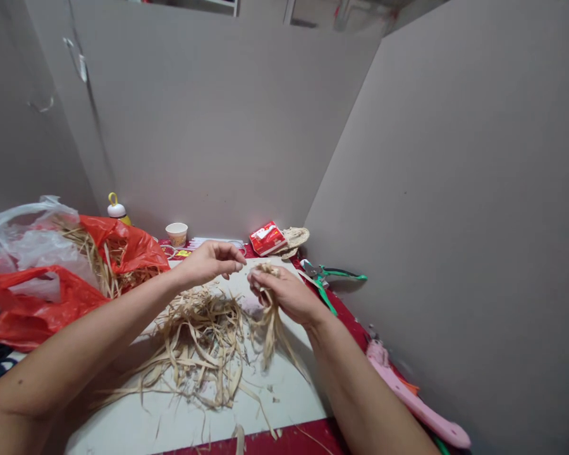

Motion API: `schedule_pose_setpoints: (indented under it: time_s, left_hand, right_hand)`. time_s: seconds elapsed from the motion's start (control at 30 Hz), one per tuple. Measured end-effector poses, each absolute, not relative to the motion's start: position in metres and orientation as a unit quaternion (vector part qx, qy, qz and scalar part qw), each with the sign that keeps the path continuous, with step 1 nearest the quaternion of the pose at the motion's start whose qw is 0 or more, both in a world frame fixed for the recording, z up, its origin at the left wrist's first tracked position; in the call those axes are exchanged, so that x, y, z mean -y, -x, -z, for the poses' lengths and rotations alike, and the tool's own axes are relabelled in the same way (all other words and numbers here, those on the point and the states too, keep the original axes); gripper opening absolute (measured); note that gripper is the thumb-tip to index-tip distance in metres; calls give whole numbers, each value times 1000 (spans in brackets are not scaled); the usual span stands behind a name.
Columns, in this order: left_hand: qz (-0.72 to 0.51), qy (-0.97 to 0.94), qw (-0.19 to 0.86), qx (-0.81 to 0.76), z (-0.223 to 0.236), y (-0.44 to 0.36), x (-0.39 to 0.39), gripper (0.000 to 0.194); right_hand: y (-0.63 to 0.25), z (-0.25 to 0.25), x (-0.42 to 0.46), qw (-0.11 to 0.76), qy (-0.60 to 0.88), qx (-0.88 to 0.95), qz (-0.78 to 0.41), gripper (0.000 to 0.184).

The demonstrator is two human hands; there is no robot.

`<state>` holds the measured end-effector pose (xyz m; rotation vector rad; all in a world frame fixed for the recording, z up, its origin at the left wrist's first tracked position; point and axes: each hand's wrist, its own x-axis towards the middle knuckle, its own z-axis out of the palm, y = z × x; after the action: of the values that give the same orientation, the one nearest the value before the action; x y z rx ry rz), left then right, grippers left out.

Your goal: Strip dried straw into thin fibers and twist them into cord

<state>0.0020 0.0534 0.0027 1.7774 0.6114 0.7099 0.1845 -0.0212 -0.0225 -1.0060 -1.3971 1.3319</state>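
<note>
My right hand (284, 292) is closed around a bundle of dried straw-like strips (271, 332). The upper end of the bundle is bunched at my fingertips, and loose ends hang below toward the white board. My left hand (213, 260) hovers just left of it, fingers half-curled and apart, with nothing visible in them. Beneath my left forearm, a tangled heap of the same pale, flat strips (206, 347) is spread over the white board (128, 420). What my right fingertips press on is partly hidden.
On the left stands a red plastic bag (42, 316) stuffed with straw. Behind are a bottle (116, 210), a paper cup (177, 234), a red packet (267, 238) and a woven sole-shaped piece (296, 236). Green-handled pruners (322, 273) and a pink-handled tool (417, 398) lie right, beside grey partitions (455, 189).
</note>
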Motion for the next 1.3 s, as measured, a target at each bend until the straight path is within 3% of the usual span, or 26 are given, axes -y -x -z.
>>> schedule_pose_setpoints:
  time_s: [0.13, 0.33, 0.53, 0.67, 0.73, 0.9, 1.07, 1.3]
  left_hand:
    - [-284, -783, 457, -311, 18, -6, -59, 14]
    - [-120, -907, 236, -329, 55, -23, -55, 15]
    - [-22, -963, 179, -200, 54, -16, -50, 42]
    - [-23, -955, 141, -258, 60, -1, -60, 16]
    - [-87, -927, 157, -329, 57, 7, -70, 11]
    - [-165, -882, 285, -337, 26, 23, -87, 34]
    - [-179, -888, 286, -313, -5, 36, -75, 19]
    - [-268, -819, 403, -310, -38, 40, -55, 26]
  right_hand:
    - [-209, 0, 32, 527, 392, 517, -549, 28]
    - [-228, -16, 40, 594, 395, 441, -544, 29]
    - [-235, -26, 46, 685, 401, 412, -448, 37]
    - [-242, -35, 54, 718, 390, 399, -416, 43]
    - [-244, -38, 57, 724, 388, 400, -407, 43]
    - [-240, -34, 53, 706, 385, 402, -438, 45]
    - [-235, -25, 46, 661, 386, 420, -488, 49]
    - [-224, -20, 43, 602, 390, 445, -536, 53]
